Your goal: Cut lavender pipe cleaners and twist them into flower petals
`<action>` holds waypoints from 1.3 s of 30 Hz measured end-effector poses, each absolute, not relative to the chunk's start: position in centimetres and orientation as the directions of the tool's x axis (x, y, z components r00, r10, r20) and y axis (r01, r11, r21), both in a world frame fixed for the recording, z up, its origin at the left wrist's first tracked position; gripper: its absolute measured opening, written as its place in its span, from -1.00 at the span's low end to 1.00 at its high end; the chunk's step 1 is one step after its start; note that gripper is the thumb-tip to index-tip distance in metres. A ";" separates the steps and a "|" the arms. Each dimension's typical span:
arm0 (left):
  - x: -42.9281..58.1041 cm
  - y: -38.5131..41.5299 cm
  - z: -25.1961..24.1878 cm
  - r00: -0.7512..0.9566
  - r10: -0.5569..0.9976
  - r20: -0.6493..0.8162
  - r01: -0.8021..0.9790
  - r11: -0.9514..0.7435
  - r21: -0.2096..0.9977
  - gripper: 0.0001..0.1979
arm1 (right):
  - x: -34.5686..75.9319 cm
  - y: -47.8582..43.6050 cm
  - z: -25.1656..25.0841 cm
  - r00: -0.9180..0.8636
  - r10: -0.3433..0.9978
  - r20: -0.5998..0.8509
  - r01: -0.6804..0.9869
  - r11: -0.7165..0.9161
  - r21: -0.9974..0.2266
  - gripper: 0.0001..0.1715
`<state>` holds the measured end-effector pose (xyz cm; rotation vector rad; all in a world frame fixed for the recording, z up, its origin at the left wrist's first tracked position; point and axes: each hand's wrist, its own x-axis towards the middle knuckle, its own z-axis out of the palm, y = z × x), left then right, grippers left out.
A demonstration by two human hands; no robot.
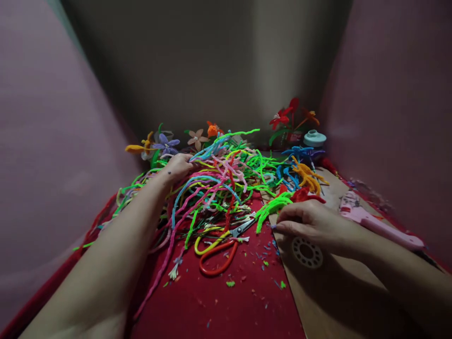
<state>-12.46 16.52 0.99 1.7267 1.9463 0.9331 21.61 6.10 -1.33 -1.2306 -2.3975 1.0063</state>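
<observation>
A big tangle of coloured pipe cleaners (219, 183) lies on a red cloth (219, 301). My left hand (178, 165) reaches into the far left side of the pile, its fingers closed around a light blue strand. My right hand (310, 223) rests on a brown board (335, 292) at the right, fingers curled together, its fingertips close to a bunch of bright green pipe cleaners (271, 207). Whether it holds anything is hidden. Scissors with red and yellow handles (221, 245) lie between my hands.
Finished pipe-cleaner flowers stand at the back: yellow and purple ones (158, 145) on the left, red ones (286, 117) on the right beside a pale blue lid (314, 138). A pink tool (374, 223) and a white ring (306, 252) lie on the board. Pink walls close in both sides.
</observation>
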 end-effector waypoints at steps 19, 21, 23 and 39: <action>-12.6 15.7 1.6 -0.145 0.971 0.190 0.765 -0.012 0.644 -0.57 | 22.0 6.4 -3.1 -0.523 0.845 -0.117 0.500 0.193 -0.845 -0.68; -12.4 15.5 1.8 -0.139 0.973 0.183 0.773 -0.009 0.635 -0.56 | 22.0 6.3 -3.2 -0.505 0.856 -0.115 0.497 0.179 -0.849 -0.71; -12.3 15.4 1.9 -0.129 0.976 0.174 0.784 -0.007 0.621 -0.55 | 22.1 6.3 -3.2 -0.492 0.864 -0.106 0.494 0.177 -0.851 -0.72; -11.5 13.2 3.3 0.103 0.991 0.084 0.847 -0.132 0.514 -0.55 | 21.7 6.0 -3.2 -0.494 0.859 -0.132 0.466 0.134 -0.875 -0.68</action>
